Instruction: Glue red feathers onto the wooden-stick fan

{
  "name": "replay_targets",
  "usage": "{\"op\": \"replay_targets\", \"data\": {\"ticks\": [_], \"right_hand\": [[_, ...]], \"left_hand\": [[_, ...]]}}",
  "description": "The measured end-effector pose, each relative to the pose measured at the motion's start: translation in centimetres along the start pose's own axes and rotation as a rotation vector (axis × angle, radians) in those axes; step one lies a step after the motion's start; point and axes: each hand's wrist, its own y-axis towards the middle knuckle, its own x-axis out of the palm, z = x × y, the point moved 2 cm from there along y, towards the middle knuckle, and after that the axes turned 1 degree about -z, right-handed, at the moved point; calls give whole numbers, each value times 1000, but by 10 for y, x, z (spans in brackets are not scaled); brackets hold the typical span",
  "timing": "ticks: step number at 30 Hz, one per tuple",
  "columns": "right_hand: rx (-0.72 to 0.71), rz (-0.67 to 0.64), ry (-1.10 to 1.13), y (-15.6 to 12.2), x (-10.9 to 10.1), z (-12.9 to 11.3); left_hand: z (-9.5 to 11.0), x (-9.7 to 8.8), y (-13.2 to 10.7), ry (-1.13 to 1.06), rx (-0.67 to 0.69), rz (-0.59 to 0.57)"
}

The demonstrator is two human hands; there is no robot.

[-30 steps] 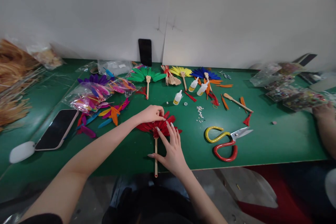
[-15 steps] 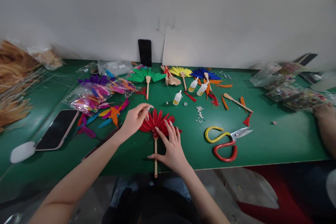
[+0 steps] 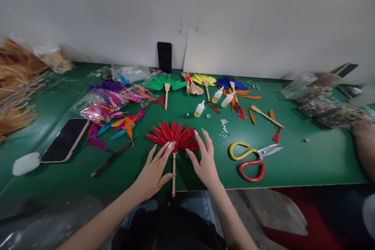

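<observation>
A red feather fan (image 3: 174,131) with a slim wooden handle lies on the green table, its feathers spread away from me. My left hand (image 3: 155,172) is open, fingertips at the base of the feathers and thumb by the handle. On the other side, my right hand (image 3: 205,160) is open too, its fingers at the fan's right-hand feathers. Beyond the fan stands a small glue bottle (image 3: 199,109), with tiny white beads (image 3: 224,126) to its right. Tweezers (image 3: 113,157) rest left of my left hand.
Yellow-and-red-handled scissors (image 3: 254,160) lie at the right. Green (image 3: 166,84), yellow (image 3: 205,81) and blue fans (image 3: 231,83) line the back. Bagged feathers (image 3: 102,103) and a phone (image 3: 65,140) are at left. Another person's hand (image 3: 363,133) rests at the far right.
My left hand has come down from the upper left feathers to the fan's base, its fingers now stretched out. My right hand has shifted right, off the fan's centre.
</observation>
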Motion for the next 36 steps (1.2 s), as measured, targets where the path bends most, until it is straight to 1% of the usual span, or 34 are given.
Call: {"op": "replay_targets", "data": {"ticks": [5, 9, 15, 20, 30, 33, 36], "right_hand": [[107, -9, -11, 1, 0, 21], [111, -17, -33, -1, 2, 29], [85, -9, -67, -4, 7, 31], [71, 10, -74, -4, 7, 31], [70, -6, -85, -5, 7, 32], [68, 4, -64, -5, 7, 33], [88, 40, 5, -5, 5, 35]], "left_hand": [[9, -1, 4, 83, 20, 19], [12, -1, 4, 132, 31, 57], [14, 0, 1, 136, 45, 81], [15, 4, 1, 127, 49, 68], [16, 7, 1, 131, 37, 55], [16, 7, 2, 135, 34, 56], [16, 6, 2, 138, 32, 56]]}}
